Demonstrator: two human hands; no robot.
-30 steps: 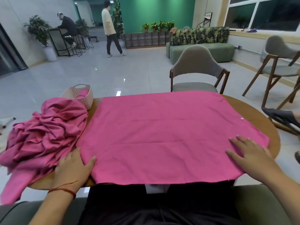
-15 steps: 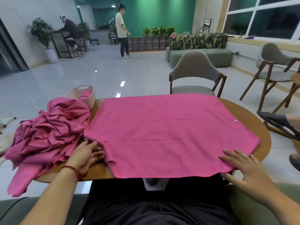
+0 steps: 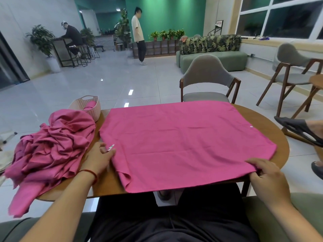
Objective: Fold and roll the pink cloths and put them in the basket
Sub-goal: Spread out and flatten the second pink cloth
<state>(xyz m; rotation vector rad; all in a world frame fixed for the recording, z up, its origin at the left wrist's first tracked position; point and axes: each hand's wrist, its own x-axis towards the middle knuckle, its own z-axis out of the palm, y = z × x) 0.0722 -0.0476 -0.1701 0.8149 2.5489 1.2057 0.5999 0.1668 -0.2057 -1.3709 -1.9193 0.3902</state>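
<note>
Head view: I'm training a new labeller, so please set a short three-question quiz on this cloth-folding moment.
1. True or false: the basket is empty.
2. The right hand grips the spread cloth at its: A) far left corner, B) near right corner, C) middle.
3. Fill in: the crumpled pile lies to the ___ of the spread cloth.

Key: 1 false, something pink lies in it; 2 B; 3 left.
</note>
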